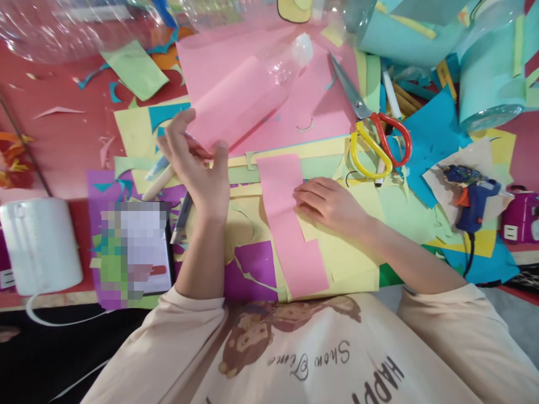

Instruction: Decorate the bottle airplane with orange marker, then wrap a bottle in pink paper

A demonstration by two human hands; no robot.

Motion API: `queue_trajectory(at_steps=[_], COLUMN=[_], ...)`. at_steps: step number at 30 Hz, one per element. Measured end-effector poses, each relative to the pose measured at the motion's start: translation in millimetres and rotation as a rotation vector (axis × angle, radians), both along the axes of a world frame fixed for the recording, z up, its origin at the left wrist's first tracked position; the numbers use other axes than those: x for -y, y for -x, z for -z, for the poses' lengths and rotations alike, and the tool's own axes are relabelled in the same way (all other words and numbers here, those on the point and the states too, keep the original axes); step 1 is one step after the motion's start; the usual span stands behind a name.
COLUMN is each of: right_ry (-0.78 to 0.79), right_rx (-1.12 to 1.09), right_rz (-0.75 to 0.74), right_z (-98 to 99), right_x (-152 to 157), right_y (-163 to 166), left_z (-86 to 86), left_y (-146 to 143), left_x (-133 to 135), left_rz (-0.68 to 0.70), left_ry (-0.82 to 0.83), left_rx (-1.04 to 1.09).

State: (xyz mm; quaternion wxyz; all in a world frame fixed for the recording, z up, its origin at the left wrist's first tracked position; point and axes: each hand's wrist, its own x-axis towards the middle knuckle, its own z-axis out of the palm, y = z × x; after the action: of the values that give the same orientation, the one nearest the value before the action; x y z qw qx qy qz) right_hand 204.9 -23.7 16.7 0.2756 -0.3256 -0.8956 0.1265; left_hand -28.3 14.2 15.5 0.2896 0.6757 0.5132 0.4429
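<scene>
A clear plastic bottle (278, 76) with a white cap lies slanted on a pink sheet (328, 112), its body wrapped in pink paper (231, 101). My left hand (197, 163) grips the bottle's base end, thumb on the near side and fingers curled round the far side. Below it, a long pink paper strip (284, 224) lies over yellow sheets. My right hand (332, 205) rests flat with its fingertips at the strip's right edge. Scissors (357, 106) with one red and one yellow handle lie partly open beyond my right hand.
To the right are a blue glue gun (474, 207) and a bottle wrapped in light teal paper (484, 78). A phone (147, 247) and a white box-like object (40, 244) stand at left. Paper scraps and markers (183, 216) litter the red table (54, 134).
</scene>
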Motion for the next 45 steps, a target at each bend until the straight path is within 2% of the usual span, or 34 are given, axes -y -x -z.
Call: queue_trajectory(at_steps=[3, 5, 7, 9, 13, 16, 19, 25, 28, 31, 32, 34, 36, 39, 40, 41, 43, 45], right_ry=[0.005, 0.028, 0.057, 0.114, 0.397, 0.661, 0.809, 0.814, 0.852, 0.844, 0.826, 0.781, 0.738, 0.687, 0.673, 0.665, 0.675, 0.708], right_rx=[-0.080, -0.145, -0.194, -0.232, -0.363, -0.557, -0.760, -0.848, -0.881, -0.928, -0.937, -0.928, -0.876, -0.802, -0.795, -0.797, -0.807, -0.813], right_rz=[-0.003, 0.034, 0.078, 0.126, 0.260, 0.316, 0.343, 0.353, 0.375, 0.369, 0.369, 0.390, 0.430, 0.469, 0.468, 0.463, 0.442, 0.423], right_z=[1.2, 1.7, 1.9, 2.0, 0.5, -2.3, -4.7, -4.5, -3.2, -2.5, -2.5, -3.1, -4.1, -5.5, -6.0, -6.5, -7.8, -9.4], right_x=[-2, -4, -6, -8, -9, -10, -13, -21, -24, -26, -27, -29, -30, -30, -30, -29, -29, -28], right_y=[-2, -4, -8, -11, -14, -12, -11, -16, -18, -21, -22, -25, -28, -30, -29, -29, -28, -26], left_z=[4.8, 9.0, 12.2, 12.4, 2.1, -8.1, -10.4, 2.3, 9.7, 15.7, 16.7, 16.4, 12.4, 2.3, -0.9, -3.4, -5.6, -4.2], left_y=[4, 9, 13, 14, 6, -4, -10, -4, 0, 1, 1, 0, -3, -14, -18, -22, -30, -34], left_x=[2, -4, -12, -15, -7, 3, 7, 2, -2, -8, -9, -11, -9, 1, 6, 11, 18, 21], left_rz=[-0.047, -0.143, -0.320, -0.332, -0.314, -0.324, -0.308, -0.223, -0.158, -0.112, -0.115, -0.136, -0.188, -0.336, -0.326, -0.265, -0.066, 0.027], left_ry=[-0.041, -0.104, -0.185, -0.175, -0.244, -0.310, -0.452, -0.223, -0.204, -0.271, -0.320, -0.249, -0.250, -0.331, -0.351, -0.412, -0.291, -0.220], left_rx=[0.024, 0.013, -0.027, -0.059, -0.066, -0.232, -0.321, -0.166, -0.071, 0.068, 0.128, 0.161, 0.141, 0.152, 0.156, 0.179, 0.153, 0.108])
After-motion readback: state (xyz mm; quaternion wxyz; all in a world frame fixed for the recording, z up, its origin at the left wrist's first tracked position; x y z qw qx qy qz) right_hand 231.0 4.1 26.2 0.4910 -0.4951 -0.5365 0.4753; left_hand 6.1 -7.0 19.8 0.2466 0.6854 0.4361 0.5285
